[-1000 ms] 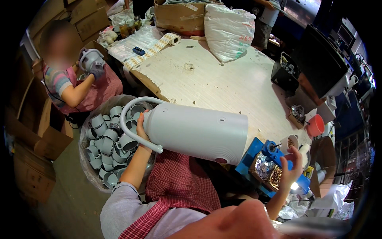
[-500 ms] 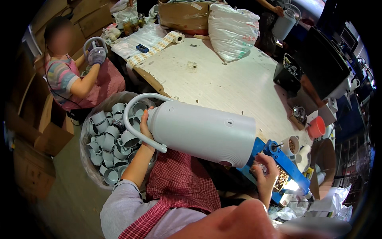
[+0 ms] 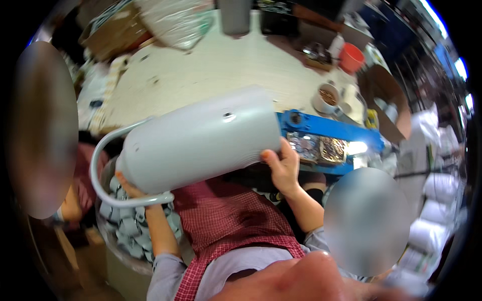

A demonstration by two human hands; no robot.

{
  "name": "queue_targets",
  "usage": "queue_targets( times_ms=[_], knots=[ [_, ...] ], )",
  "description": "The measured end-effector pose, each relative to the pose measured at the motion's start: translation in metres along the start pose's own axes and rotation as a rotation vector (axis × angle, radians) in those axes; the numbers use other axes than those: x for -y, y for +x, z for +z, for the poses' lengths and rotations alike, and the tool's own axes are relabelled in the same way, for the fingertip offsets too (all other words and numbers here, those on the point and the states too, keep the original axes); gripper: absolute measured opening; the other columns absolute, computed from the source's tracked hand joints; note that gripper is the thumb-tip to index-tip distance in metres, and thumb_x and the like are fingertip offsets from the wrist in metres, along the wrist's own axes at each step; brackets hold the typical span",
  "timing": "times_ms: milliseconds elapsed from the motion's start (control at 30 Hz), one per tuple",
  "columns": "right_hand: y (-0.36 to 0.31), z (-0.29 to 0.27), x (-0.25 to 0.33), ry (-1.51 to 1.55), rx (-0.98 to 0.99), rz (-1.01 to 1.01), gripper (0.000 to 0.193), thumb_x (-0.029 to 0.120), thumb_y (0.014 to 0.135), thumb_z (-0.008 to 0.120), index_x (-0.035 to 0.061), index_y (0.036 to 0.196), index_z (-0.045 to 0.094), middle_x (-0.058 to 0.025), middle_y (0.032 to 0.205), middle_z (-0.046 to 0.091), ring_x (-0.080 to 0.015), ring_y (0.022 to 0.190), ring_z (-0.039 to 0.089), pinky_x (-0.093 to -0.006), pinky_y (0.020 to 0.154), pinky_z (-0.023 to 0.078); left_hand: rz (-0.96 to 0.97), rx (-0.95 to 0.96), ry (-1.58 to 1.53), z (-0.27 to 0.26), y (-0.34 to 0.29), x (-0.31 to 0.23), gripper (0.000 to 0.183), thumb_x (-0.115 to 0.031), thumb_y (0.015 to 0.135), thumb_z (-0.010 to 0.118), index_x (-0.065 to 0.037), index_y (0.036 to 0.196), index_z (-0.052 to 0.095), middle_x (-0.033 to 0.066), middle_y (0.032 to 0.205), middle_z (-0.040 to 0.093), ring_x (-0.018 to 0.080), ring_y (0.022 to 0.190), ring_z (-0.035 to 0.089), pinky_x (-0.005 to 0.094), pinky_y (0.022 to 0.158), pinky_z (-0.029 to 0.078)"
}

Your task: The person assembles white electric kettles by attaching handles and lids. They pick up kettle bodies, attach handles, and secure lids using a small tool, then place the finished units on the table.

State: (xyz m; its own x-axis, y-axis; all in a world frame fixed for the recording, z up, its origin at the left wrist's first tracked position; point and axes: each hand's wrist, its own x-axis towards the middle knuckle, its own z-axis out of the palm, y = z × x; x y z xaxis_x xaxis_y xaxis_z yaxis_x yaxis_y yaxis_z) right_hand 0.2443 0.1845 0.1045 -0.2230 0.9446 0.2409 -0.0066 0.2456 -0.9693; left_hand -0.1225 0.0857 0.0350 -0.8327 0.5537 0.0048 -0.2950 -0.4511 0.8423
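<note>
Grey container (image 3: 201, 138) with a looped handle (image 3: 98, 173) is held tilted on its side in the head view, between the hands, before the checked apron (image 3: 226, 213). The neck end is clasped by the left hand (image 3: 131, 186), partly hidden; the base is gripped by the right hand (image 3: 285, 168), thumb on the wall. A blue fixture (image 3: 336, 128) is seen just beyond the right hand, grey cups (image 3: 131, 228) beneath the left forearm. Stiff, smooth, slightly slippery, bulky yet probably light handling is suggested, best steadied at neck and base

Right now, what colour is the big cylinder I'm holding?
The cylinder is pale grey; it shows best in the head view.
</note>
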Motion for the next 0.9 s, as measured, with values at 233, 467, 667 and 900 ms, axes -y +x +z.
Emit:
queue_targets(
  times_ms=[233,467,667,900],
  knots=[
    [0.002,-0.038,-0.011,0.136,-0.225,-0.030,0.022,0.007,0.090,0.063,-0.0034,0.108,0.060,-0.0049,0.083,0.065,-0.0086,0.073,0.056,-0.0234,0.068,0.047,0.022,0.240,0.170,0.084,0.023,0.021,0.053,-0.043,0.104,0.035,0.002,0.122,0.056,0.0139,0.113,0.064,0.0231,0.094,0.065,0.0321,0.076,0.056],
    [-0.047,-0.161,-0.066,0.322,-0.686,-0.049,0.031,0.022,0.095,0.062,-0.0029,0.114,0.057,0.0008,0.088,0.059,-0.0073,0.070,0.048,-0.0238,0.069,0.043,-0.079,0.475,0.174,0.163,-0.062,0.122,0.045,-0.041,0.099,0.050,0.003,0.107,0.061,0.0046,0.086,0.062,0.0116,0.072,0.057,0.0243,0.063,0.047],
    [-0.063,-0.236,-0.085,0.131,-0.765,-0.082,0.051,0.042,0.095,0.060,-0.0043,0.116,0.055,-0.0102,0.110,0.063,-0.0180,0.100,0.060,-0.0317,0.088,0.046,-0.251,0.742,0.141,0.215,-0.121,0.152,0.056,-0.050,0.098,0.049,0.005,0.110,0.057,0.0039,0.079,0.058,0.0070,0.061,0.050,0.0196,0.050,0.039],
    [-0.047,-0.236,-0.079,0.082,-0.830,-0.079,0.050,0.045,0.096,0.057,-0.0029,0.111,0.058,-0.0080,0.104,0.064,-0.0151,0.096,0.060,-0.0301,0.086,0.045,-0.246,0.792,0.245,0.208,-0.118,0.166,0.059,-0.049,0.099,0.048,0.007,0.116,0.055,0.0057,0.090,0.059,0.0093,0.076,0.052,0.0218,0.066,0.042]
  ],
)
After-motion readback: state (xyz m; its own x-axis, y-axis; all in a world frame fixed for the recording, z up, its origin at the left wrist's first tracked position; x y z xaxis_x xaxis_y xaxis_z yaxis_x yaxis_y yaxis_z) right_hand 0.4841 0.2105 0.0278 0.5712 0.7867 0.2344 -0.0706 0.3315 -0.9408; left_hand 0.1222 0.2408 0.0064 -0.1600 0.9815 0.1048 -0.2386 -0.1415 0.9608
